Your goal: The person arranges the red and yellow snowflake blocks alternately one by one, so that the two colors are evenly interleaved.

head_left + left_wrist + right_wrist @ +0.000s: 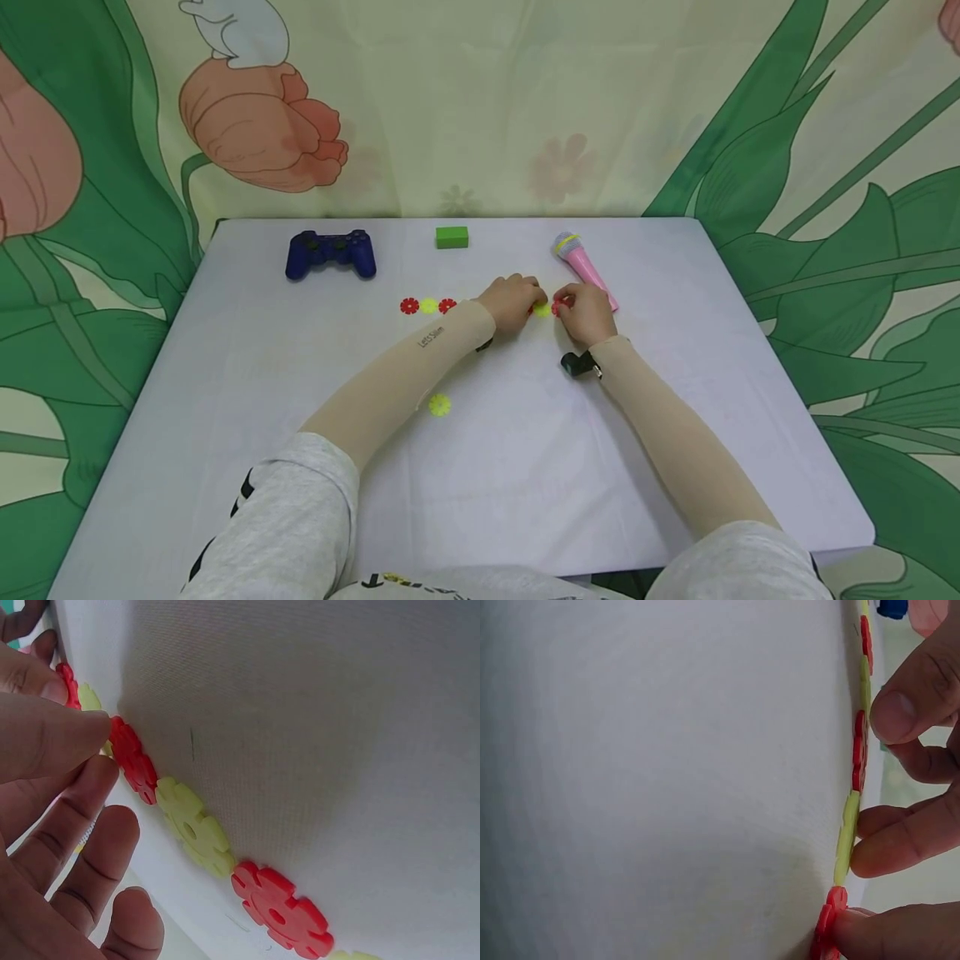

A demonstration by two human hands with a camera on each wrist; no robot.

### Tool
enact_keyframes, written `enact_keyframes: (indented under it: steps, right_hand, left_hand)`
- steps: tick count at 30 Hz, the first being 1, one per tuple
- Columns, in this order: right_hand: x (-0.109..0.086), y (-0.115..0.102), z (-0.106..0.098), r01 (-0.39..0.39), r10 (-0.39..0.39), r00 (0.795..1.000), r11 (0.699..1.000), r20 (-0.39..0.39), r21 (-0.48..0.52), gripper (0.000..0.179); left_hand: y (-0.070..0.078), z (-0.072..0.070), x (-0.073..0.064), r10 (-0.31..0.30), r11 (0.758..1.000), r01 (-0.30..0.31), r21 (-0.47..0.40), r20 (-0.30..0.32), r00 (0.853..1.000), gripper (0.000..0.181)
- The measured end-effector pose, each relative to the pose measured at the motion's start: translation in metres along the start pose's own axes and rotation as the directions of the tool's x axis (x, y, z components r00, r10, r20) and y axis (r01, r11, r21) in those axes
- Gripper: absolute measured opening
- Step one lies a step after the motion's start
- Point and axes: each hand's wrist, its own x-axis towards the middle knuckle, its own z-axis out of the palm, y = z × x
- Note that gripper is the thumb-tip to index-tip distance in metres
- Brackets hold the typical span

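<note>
Red and yellow notched, flower-shaped plastic building discs stand in a row across the table; a red disc (408, 306) is at its left end. Part of the row is hidden behind my left hand (512, 302). That hand's fingers are curled at a yellow disc (542, 310) near the row's right end, holding it. My right hand (588, 315) pinches a red disc (826, 924) between thumb and fingers, right against that yellow disc's edge. In the left wrist view, a red disc (281, 909) and a yellow disc (195, 829) sit edge to edge. Another yellow disc (439, 405) lies apart, nearer me.
Behind the row are a blue game controller (330, 253) at left, a green block (452, 237) in the middle and a pink toy microphone (587, 268) at right, close by my right hand. A white cloth covers the table (525, 483); a printed curtain (465, 108) hangs behind.
</note>
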Motion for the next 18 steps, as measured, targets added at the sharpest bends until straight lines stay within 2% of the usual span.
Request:
enact_keyframes:
  steps: [6,12,18]
  right_hand:
    - [-0.003,-0.001,-0.001,-0.013,0.013,1.000,1.000,-0.008,0.018,0.022]
    - [-0.006,0.000,-0.001,0.010,-0.009,0.999,1.000,-0.038,0.026,0.024]
    - [-0.019,0.000,-0.001,0.032,-0.027,0.996,0.997,-0.080,0.066,0.023]
  left_hand:
    - [0.000,0.000,0.003,0.000,1.000,0.000,0.007,0.005,1.000,0.037]
    - [0.000,0.001,0.003,0.014,1.000,-0.014,0.003,-0.010,1.000,0.037]
    - [0.001,0.001,0.005,0.005,1.000,-0.005,0.000,-0.006,1.000,0.038]
